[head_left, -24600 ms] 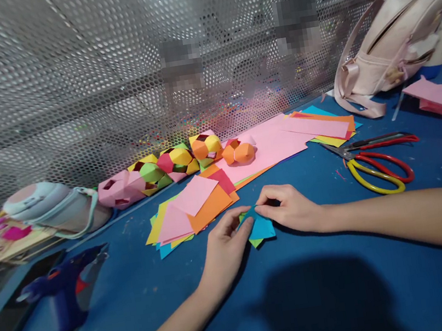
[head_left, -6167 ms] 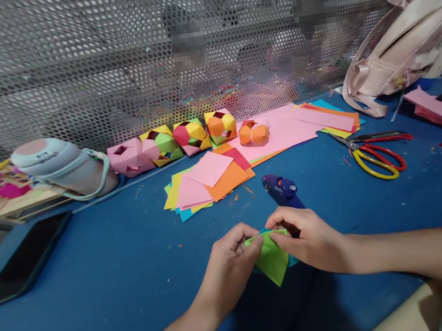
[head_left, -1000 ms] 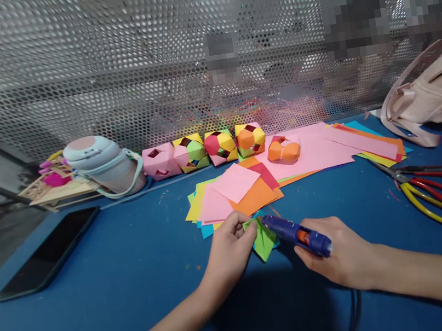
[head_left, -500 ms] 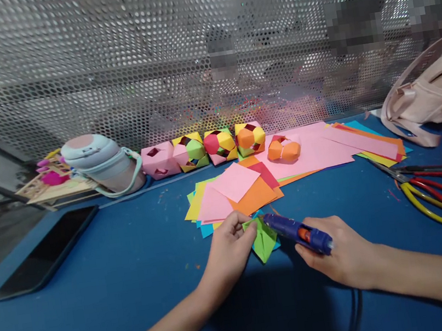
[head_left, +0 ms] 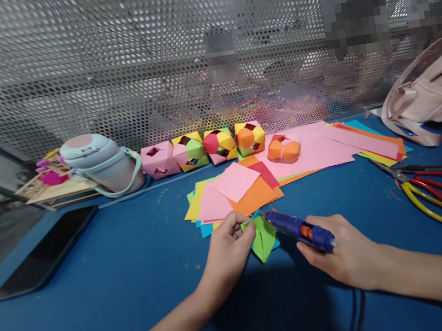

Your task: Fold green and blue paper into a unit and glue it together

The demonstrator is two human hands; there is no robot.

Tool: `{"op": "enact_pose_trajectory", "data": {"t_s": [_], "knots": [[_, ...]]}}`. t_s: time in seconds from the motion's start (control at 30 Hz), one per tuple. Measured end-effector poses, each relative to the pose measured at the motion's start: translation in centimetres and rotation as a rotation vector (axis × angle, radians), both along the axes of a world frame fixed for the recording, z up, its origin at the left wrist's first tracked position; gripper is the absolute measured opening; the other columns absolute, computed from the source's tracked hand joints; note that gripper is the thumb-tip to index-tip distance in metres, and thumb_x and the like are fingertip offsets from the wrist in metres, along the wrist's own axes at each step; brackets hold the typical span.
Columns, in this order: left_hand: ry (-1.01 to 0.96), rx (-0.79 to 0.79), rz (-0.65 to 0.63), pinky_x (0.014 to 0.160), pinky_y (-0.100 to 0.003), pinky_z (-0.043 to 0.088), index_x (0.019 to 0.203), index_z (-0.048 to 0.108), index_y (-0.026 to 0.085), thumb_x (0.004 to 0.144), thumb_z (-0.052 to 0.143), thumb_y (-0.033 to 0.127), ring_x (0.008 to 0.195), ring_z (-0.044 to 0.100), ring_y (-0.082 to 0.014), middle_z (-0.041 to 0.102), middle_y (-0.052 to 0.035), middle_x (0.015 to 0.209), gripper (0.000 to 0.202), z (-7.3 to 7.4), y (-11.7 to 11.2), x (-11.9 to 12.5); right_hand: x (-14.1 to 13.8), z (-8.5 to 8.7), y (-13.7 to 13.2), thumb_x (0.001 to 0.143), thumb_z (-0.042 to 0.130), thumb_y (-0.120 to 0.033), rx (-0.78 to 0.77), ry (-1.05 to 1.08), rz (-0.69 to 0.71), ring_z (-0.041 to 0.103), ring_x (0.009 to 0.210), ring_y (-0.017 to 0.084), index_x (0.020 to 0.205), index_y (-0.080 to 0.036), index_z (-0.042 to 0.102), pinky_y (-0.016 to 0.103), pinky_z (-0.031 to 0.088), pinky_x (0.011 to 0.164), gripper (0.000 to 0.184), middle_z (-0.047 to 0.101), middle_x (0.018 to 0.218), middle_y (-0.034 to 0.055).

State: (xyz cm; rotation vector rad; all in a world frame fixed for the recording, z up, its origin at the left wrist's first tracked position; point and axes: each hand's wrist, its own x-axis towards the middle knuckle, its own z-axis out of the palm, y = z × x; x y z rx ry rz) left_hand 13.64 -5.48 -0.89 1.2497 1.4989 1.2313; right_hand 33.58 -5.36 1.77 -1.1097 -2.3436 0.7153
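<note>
My left hand (head_left: 233, 244) pinches the left side of a folded green paper piece (head_left: 262, 241) between thumb and fingers. Blue paper shows from behind its edges. In my right hand (head_left: 347, 246) is a dark blue glue gun (head_left: 297, 229) with an orange part in its side. Its nozzle points left, at the upper right edge of the green piece; whether the tip touches the paper I cannot tell. A black cord runs from below my right hand to the bottom of the view.
Square paper sheets (head_left: 236, 182) lie just beyond my hands. Folded paper cubes (head_left: 220, 146) stand in a row before the perforated metal panel (head_left: 147, 60). A phone (head_left: 47, 252) and lidded cup (head_left: 100, 164) are on the left; scissors (head_left: 434, 200) and a pink bag (head_left: 437, 86) on the right.
The glue gun and my right hand have shifted very slightly to the right. My left hand keeps its pinch on the green paper piece, almost unmoved.
</note>
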Motion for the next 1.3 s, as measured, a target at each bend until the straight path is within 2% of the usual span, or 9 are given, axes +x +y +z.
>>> {"op": "enact_pose_trajectory", "data": {"t_s": [0.37,0.53,0.8,1.0,1.17,1.3], "knots": [[0.004,-0.011,-0.024,0.043,-0.020,0.029,0.059,0.051,0.019,0.064,0.058,0.035,0.046,0.037,-0.0092,0.043,0.0063,0.049,0.018,-0.2,0.0,-0.1,0.1,0.0,-0.2,0.081,0.047,-0.026,-0.025,0.016,0.003,0.031,0.045,0.007,0.063,-0.019,0.039,0.022,0.027,0.046,0.021,0.040,0.053,-0.0050],[0.061,0.023,-0.067,0.043,-0.020,0.029,0.061,0.053,0.018,0.068,0.057,0.033,0.047,0.036,-0.0093,0.042,0.0059,0.050,0.017,-0.8,-0.1,-0.3,0.0,-0.3,-0.2,0.078,0.047,-0.023,0.047,-0.012,0.058,0.032,0.047,0.008,0.065,-0.019,0.039,0.023,0.025,0.047,0.016,0.043,0.055,-0.0036],[-0.034,0.016,-0.008,0.044,-0.020,0.032,0.058,0.051,0.018,0.064,0.058,0.033,0.047,0.040,-0.0089,0.047,0.0052,0.050,0.018,0.4,-0.1,0.0,0.2,-0.2,-0.2,0.079,0.047,-0.025,-0.007,-0.024,-0.012,0.032,0.046,0.008,0.063,-0.019,0.039,0.022,0.026,0.046,0.019,0.042,0.053,-0.0040],[-0.021,0.025,0.036,0.043,-0.019,0.032,0.059,0.052,0.018,0.064,0.059,0.032,0.047,0.040,-0.0086,0.047,0.0057,0.050,0.017,0.5,-0.2,0.0,0.1,-0.1,-0.1,0.080,0.047,-0.026,-0.011,-0.005,-0.019,0.031,0.045,0.008,0.062,-0.019,0.038,0.022,0.027,0.045,0.021,0.041,0.053,-0.0048],[-0.088,-0.015,0.063,0.046,-0.020,0.034,0.059,0.052,0.017,0.062,0.062,0.032,0.048,0.042,-0.0088,0.049,0.0057,0.050,0.018,0.5,-0.4,-0.4,0.3,0.1,-0.3,0.084,0.046,-0.033,-0.066,0.087,-0.054,0.039,0.049,0.009,0.066,-0.018,0.044,0.022,0.033,0.049,0.024,0.046,0.057,-0.0032],[-0.133,-0.067,0.075,0.046,-0.019,0.032,0.063,0.053,0.017,0.064,0.064,0.034,0.048,0.043,-0.0088,0.051,0.0057,0.051,0.020,0.3,-1.1,-0.8,0.6,-0.2,-0.1,0.085,0.044,-0.039,-0.086,0.053,-0.107,0.048,0.056,0.012,0.074,-0.017,0.052,0.024,0.039,0.054,0.026,0.054,0.065,0.0004]]}}
